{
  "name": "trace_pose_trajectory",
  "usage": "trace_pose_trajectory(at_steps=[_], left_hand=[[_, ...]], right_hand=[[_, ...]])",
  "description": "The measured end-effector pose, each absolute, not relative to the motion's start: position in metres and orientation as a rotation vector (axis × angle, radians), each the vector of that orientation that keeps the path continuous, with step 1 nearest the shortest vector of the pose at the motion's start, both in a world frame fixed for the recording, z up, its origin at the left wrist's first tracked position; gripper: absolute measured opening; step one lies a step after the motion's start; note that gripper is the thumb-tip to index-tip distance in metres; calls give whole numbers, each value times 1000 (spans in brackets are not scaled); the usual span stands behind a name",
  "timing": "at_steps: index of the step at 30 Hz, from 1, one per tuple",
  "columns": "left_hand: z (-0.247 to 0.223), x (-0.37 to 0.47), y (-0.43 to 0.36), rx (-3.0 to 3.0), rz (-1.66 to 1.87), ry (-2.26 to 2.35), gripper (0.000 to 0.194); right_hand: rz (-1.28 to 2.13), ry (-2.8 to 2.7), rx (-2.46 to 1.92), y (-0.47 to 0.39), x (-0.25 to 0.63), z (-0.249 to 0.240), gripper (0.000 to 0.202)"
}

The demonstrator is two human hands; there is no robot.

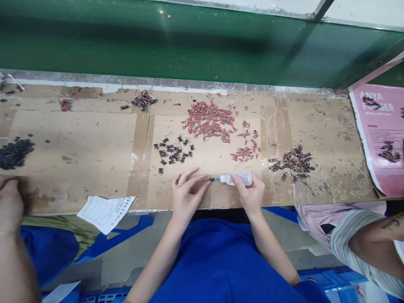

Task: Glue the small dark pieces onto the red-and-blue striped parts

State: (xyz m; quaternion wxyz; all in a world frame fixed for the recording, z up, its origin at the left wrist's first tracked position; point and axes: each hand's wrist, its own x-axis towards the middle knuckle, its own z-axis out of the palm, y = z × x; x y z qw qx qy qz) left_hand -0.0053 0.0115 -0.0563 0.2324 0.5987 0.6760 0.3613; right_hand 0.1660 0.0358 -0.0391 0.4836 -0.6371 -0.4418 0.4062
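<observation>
Between its thumb and fingertips my left hand [188, 191] pinches a small black part [212, 179] just above the cardboard. My right hand [251, 194] is wrapped round a clear squeeze bottle [242, 178], tipped on its side. The bottle's blue needle tip [217, 179] points left and meets or nearly meets the black part; I cannot tell which. Beyond my left hand lies a loose group of black parts [174, 152]. Farther back is a heap of small red pieces with silvery ends [210, 120], and a smaller red group [244, 153] lies nearer my right hand.
Black-and-red pieces [296, 162] are piled on the right, and a dark heap [15, 152] sits far left. A paper slip [107, 210] overhangs the front edge. A green panel [195, 46] closes the back. Other people's arms show at left [11, 210] and right [375, 244].
</observation>
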Motion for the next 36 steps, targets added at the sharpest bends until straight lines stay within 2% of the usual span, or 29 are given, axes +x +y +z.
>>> trace_pose_trajectory(at_steps=[36], left_hand=[[-57,-3,10,1732,1027,1883,6]], right_hand=[[958,-1059,-1561,36,167,-40,15]])
